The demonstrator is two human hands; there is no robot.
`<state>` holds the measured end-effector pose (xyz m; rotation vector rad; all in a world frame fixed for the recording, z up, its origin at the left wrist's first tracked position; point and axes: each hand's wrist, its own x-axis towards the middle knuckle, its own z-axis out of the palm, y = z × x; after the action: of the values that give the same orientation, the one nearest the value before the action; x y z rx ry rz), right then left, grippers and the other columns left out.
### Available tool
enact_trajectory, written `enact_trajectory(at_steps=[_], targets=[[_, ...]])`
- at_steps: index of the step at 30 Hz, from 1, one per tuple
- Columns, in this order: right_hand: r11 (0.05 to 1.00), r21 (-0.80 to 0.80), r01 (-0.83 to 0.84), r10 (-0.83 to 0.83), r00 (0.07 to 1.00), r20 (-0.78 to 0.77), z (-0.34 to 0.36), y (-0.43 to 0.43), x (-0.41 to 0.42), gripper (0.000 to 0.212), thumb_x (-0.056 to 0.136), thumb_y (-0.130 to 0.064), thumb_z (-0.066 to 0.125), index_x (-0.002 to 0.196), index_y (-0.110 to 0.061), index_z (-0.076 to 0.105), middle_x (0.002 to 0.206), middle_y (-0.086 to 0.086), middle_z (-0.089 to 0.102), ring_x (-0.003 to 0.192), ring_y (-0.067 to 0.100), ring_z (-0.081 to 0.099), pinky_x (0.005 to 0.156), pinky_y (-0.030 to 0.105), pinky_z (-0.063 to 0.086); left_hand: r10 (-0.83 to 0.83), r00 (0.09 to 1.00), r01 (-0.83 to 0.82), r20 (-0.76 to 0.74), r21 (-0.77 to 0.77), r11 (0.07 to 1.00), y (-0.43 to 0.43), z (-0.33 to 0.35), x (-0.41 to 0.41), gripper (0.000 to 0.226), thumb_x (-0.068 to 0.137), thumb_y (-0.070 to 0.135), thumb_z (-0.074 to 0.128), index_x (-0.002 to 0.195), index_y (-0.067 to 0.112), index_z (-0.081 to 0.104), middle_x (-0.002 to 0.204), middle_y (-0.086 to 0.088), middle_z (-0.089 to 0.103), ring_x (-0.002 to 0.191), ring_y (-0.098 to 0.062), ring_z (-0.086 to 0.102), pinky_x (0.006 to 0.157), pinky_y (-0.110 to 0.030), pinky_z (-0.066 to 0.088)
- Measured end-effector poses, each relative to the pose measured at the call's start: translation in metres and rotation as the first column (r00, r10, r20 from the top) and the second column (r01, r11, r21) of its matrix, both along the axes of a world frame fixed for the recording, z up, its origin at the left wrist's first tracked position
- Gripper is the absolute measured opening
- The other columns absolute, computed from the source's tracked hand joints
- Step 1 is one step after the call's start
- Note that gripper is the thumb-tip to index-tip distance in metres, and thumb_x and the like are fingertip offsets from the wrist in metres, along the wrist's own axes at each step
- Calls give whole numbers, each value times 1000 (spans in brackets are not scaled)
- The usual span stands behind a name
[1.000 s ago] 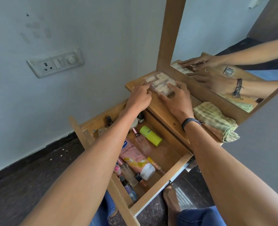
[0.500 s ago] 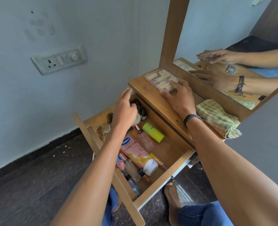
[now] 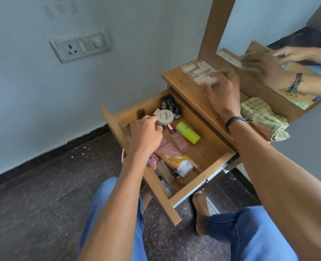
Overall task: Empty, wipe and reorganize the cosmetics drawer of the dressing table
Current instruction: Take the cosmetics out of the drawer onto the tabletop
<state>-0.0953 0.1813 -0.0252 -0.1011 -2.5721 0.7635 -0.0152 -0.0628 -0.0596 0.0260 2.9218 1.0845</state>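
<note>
**Emptying barely begun: one case out, drawer mostly full**

I judge we are at the start of the emptying stage. The drawer (image 3: 208, 153) stands pulled open under the tabletop (image 3: 186, 89), and most of its contents lie inside. There are dark nail-polish bottles (image 3: 170, 103) in the far corner, with a white round jar (image 3: 165, 117) just in front of them. A lime-green tube (image 3: 188, 133), a pink tube (image 3: 172, 156) and several small bottles lie along the near side. Only a clear case (image 3: 198, 72) of pale pieces sits out on the tabletop, close to the mirror. The striped cloth (image 3: 263, 117) lies folded on the right end of the tabletop, so I take it that wiping and rearranging are not yet started.

My left hand (image 3: 146, 134) is down in the drawer, knuckles up and fingers bent. The forefinger touches the near rim of the white jar. I cannot tell whether the fingers have closed on the jar or merely touch it, since the back of the hand hides the thumb side.

My right hand (image 3: 223, 95) is on the tabletop. Its fingers are spread and arched over the near end of the clear case, fingertips resting on it and thumb beside it. It is a loose, wide set, not wrapped round the case.
</note>
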Motion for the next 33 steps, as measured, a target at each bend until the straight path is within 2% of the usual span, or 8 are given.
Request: enact_trajectory(at_steps=[4,6,9,12,15,22,27,33], targets=[[998,8,-61,62,989,-134,3,-30,40,30,91,-26,64,119,-17,71,120,7,59,112,26,49,96,30,41,-54,998,54,-17,-30,998,-3,-1,10,44,101,15,54,145,19,52,149,2,49,137,-21,42,108,-41,42],[991,29,-131,133,984,-115,-1,-49,75,26,94,-25,65,117,-16,71,113,4,62,103,19,50,89,30,40,-31,999,31,-27,-4,1000,-5,-1,6,46,99,8,54,144,19,53,147,2,50,134,-21,46,105,-41,46],[967,61,-248,239,963,127,-24,-73,123,25,96,-30,68,119,-20,71,111,-2,64,101,14,56,88,30,47,0,1000,1,-20,22,1000,-5,-1,4,49,97,1,52,143,20,55,144,4,53,128,-19,52,98,-36,50],[966,23,-259,236,908,346,-49,-87,150,36,92,-34,74,126,-24,69,114,-4,63,105,17,60,90,34,55,-18,1000,18,-21,14,1000,-2,-4,4,47,97,1,52,141,21,56,142,5,55,124,-19,55,93,-41,55],[949,110,-294,206,847,490,-57,-93,158,42,90,-40,74,129,-28,65,118,-4,57,112,21,55,85,38,54,-17,1000,17,-20,6,1000,-2,-5,4,47,97,2,53,139,22,57,140,5,56,122,-20,57,90,-45,57],[953,211,-217,73,842,534,-63,-101,162,56,91,-45,70,142,-31,50,129,0,51,114,27,54,83,44,58,-23,1000,23,-10,-25,999,0,-6,3,44,98,6,55,139,22,57,140,2,57,117,-21,62,86,-44,59],[963,185,-197,62,826,561,-61,-107,161,63,89,-36,71,146,-29,46,130,2,48,113,28,54,83,41,58,-23,1000,23,-9,-19,1000,0,-8,3,43,100,10,55,140,24,56,141,5,56,119,-20,60,88,-45,58],[981,89,-171,89,813,576,-57,-104,160,72,81,-37,75,146,-31,46,133,3,53,118,30,51,93,40,52,-14,1000,14,5,12,1000,1,-5,4,41,100,11,55,140,23,57,141,4,55,120,-20,60,88,-45,59]])
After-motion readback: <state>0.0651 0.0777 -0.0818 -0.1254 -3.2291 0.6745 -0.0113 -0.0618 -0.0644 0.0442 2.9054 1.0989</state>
